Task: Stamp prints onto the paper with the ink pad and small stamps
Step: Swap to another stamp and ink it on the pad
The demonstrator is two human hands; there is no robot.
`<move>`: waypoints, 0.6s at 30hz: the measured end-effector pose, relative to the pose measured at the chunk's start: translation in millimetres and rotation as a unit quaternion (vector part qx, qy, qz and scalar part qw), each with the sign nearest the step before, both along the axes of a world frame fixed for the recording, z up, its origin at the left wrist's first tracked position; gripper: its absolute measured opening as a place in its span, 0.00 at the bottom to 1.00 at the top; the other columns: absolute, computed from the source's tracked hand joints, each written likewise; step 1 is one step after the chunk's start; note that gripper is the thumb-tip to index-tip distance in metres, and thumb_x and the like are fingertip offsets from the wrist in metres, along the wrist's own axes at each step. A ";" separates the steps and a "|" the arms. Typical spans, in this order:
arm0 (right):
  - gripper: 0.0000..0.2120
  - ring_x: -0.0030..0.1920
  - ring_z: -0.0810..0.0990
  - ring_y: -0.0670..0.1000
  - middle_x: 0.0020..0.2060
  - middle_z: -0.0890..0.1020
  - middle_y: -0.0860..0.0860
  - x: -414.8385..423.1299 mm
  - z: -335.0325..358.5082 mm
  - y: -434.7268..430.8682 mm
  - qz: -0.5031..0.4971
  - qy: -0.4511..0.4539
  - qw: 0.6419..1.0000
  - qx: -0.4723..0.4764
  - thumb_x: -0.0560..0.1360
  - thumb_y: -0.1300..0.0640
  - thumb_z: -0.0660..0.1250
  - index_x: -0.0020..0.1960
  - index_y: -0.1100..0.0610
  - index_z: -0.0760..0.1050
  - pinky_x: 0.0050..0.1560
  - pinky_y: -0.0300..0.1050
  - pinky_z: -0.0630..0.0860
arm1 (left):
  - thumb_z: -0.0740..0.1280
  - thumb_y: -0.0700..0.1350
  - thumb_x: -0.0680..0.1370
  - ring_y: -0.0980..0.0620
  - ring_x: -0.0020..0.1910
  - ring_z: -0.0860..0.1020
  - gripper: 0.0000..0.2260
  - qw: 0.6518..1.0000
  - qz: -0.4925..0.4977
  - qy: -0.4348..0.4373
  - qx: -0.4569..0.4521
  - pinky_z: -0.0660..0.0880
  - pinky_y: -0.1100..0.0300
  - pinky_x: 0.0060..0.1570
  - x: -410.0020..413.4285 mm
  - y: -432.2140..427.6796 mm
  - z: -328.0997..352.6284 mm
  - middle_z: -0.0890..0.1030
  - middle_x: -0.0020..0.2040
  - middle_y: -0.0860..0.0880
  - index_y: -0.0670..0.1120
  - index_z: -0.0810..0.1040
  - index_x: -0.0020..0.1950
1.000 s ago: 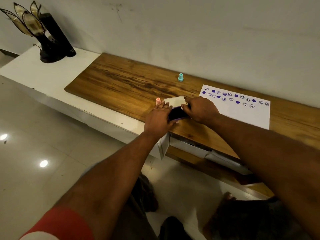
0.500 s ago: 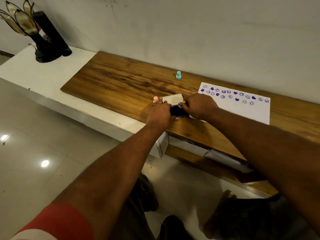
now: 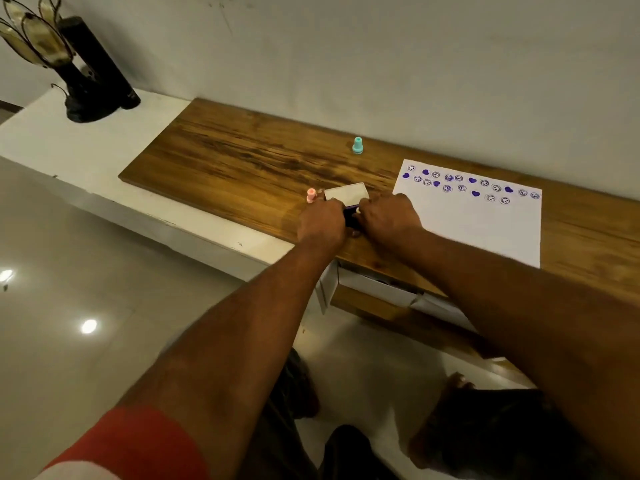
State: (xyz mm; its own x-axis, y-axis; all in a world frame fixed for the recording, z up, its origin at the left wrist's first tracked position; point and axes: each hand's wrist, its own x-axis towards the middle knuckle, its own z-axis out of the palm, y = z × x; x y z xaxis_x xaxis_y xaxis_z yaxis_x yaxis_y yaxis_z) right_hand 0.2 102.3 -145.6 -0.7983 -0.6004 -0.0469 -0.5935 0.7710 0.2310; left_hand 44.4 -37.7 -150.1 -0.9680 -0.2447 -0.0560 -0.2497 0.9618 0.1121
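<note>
Both hands meet at frame centre on the wooden desk (image 3: pixel 242 168). The left hand (image 3: pixel 322 221) and the right hand (image 3: pixel 386 216) each close their grip on one side of the ink pad (image 3: pixel 350 216), whose dark base shows between them. Its pale lid (image 3: pixel 346 193) stands raised just above the fingers. A pink stamp (image 3: pixel 311 195) stands upright just left of the lid. A teal stamp (image 3: pixel 357 145) stands upright, well apart, toward the wall. The paper (image 3: pixel 485 223) lies flat right of centre, its upper edge carrying purple hearts and round face prints (image 3: pixel 472 185).
</note>
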 end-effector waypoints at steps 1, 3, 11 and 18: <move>0.19 0.50 0.82 0.57 0.55 0.83 0.56 -3.5 2.4 -1.0 0.002 -0.001 1.000 0.006 0.81 0.43 0.64 0.64 0.56 0.75 0.47 0.51 0.77 | 0.76 0.62 0.74 0.48 0.51 0.82 0.22 1.000 -0.001 -0.004 0.005 0.73 0.56 0.42 -1.0 0.8 1.1 0.83 0.54 0.47 0.50 0.82 0.62; 0.19 0.49 0.82 0.56 0.54 0.83 0.57 -4.1 4.2 -3.3 -0.013 -0.008 1.000 -0.002 0.81 0.43 0.64 0.64 0.56 0.76 0.47 0.50 0.77 | 0.76 0.62 0.74 0.48 0.51 0.82 0.22 1.000 0.003 -0.006 0.004 0.75 0.55 0.43 -0.5 1.8 2.5 0.83 0.55 0.47 0.50 0.82 0.62; 0.19 0.47 0.82 0.55 0.52 0.83 0.56 -6.0 0.4 -0.8 -0.011 -0.019 1.000 -0.022 0.81 0.42 0.64 0.64 0.55 0.76 0.43 0.48 0.76 | 0.73 0.55 0.79 0.47 0.52 0.82 0.16 0.999 -0.017 0.005 -0.039 0.78 0.54 0.47 0.8 4.6 1.7 0.83 0.56 0.46 0.49 0.81 0.63; 0.24 0.40 0.79 0.53 0.43 0.84 0.53 -14.6 15.9 18.3 -0.007 -0.022 0.988 -0.152 0.83 0.38 0.53 0.51 0.54 0.79 0.41 0.46 0.70 | 0.76 0.61 0.75 0.46 0.56 0.81 0.23 0.999 -0.030 0.014 -0.038 0.79 0.52 0.50 2.2 10.9 8.5 0.83 0.57 0.46 0.48 0.80 0.63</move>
